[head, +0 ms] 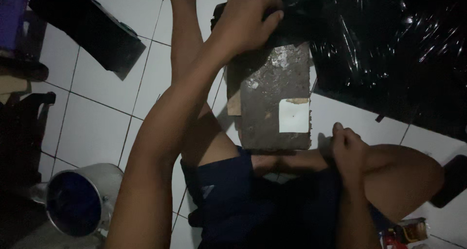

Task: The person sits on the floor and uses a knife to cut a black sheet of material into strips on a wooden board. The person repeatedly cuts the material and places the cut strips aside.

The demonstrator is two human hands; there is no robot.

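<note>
Left hand [245,23] was clamped on the black part [292,20] above the grimy board [275,100]; right hand [348,149] was fisted near my knee. I'd have steadied that board first.

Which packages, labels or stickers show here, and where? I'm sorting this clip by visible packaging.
White label: a plain square patch on the dark slab, at its near right corner, with a torn tan strip above it.
Small packet: on the tiled floor at the bottom right, by the knee; red, yellow and dark print, too dim to tell more.
Black plastic sheet: glossy and crinkled, top right.
No screens or signs.
</note>
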